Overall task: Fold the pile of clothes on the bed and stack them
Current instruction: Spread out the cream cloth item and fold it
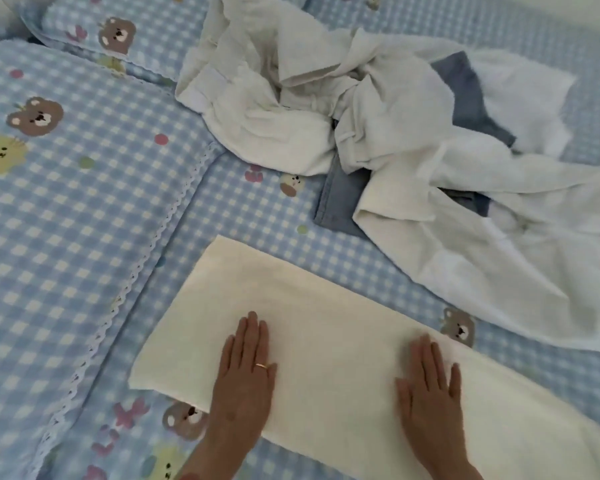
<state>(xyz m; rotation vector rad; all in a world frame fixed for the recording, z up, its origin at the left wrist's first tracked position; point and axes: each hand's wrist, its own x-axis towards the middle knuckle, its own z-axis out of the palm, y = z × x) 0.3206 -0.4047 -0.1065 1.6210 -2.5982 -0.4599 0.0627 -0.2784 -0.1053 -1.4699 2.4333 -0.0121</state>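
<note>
Blue-and-white checked bed [243, 216] with bears printed on it, filling the whole view. Left hand [246, 375] at 6 o'clock, flat, fingers straight and together, palm down on cream towel [326, 306], gold ring [261, 366] on one finger. Right hand [430, 386] at 5 o'clock, likewise flat and spread on the same towel, fingers pointing to 12 o'clock, nothing gripped. Towel folded into a long strip, running from 9 o'clock near the left hand down toward 4 o'clock and out of view. Beyond the hands, at 1 o'clock, unfolded pile of clothes [291, 98]: crumpled white pieces with a blue denim garment [340, 202] showing beneath them, one white piece trailing toward 3 o'clock, just apart from the towel. Matching pillow [49, 168] with lace edging at 9 o'clock, a second pillow [118, 29] at 11 o'clock.
</note>
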